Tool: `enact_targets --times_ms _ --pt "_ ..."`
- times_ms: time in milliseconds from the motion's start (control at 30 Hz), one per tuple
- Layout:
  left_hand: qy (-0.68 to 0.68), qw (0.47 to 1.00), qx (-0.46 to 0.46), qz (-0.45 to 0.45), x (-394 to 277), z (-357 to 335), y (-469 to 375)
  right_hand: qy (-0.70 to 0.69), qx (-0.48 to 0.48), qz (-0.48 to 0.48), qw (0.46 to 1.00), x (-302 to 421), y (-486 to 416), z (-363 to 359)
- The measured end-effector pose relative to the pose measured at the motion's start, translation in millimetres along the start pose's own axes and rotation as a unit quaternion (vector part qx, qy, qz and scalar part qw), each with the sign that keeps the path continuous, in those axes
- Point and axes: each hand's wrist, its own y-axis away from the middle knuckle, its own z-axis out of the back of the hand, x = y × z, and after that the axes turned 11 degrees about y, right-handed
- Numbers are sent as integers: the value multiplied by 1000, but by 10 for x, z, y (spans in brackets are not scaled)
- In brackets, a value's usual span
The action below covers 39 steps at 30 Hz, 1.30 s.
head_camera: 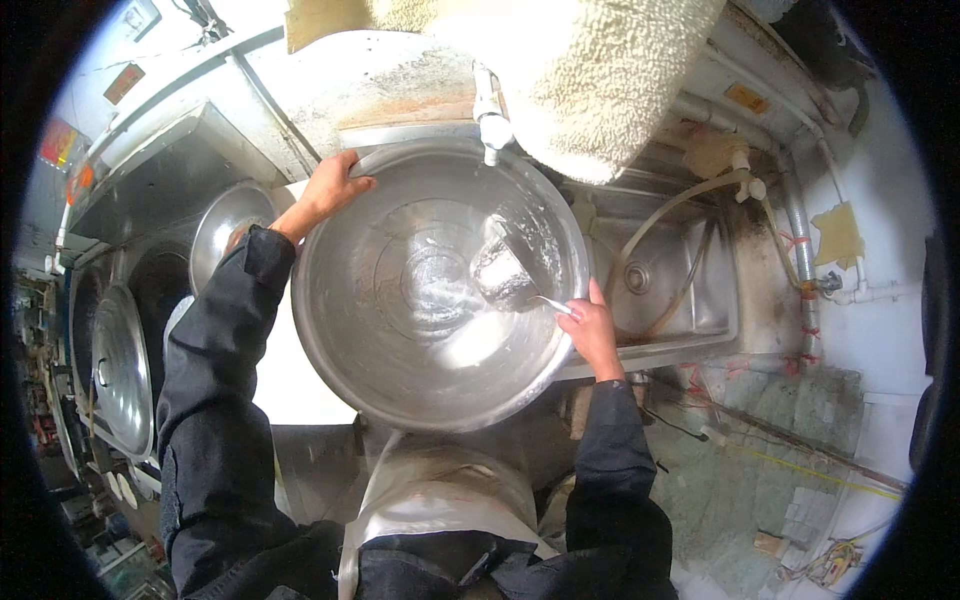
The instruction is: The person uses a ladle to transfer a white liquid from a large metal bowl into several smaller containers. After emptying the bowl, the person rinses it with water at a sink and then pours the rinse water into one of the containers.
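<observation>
A large round metal basin (360, 315) is in front of me, over the near side of the counter and the sink edge. White residue streaks its floor and right inner wall. My left hand (334, 186) grips the rim at the upper left, thumb over the inside. At the right rim, my right hand (591, 322) holds the thin handle of a metal ladle (504, 274). The ladle's bowl lies within the basin, smeared with white matter; whether it touches the wall I cannot tell. A white tap (493, 131) points down over the basin's far rim.
To the right is a stainless steel sink (675, 300) with a hose (660, 202) hanging into it. A tan towel (615, 82) hangs at the back. On the left are a white board (307, 390), a metal bowl (225, 225) and a domed metal lid (124, 371).
</observation>
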Motion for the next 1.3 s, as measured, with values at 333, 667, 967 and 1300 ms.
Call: enact_targets --times_ms 333,667,967,1300 --pt "36 997 -53 42 3 222 296 -47 15 -7 999 -30 219 -324" --pt "14 998 -36 42 -2 302 388 -69 38 -14 997 17 214 -215" --pt "-16 998 -8 59 141 319 552 -46 19 -5 999 -41 32 -229" --pt "20 998 -12 60 42 455 794 -110 57 -41 991 -115 300 -224"
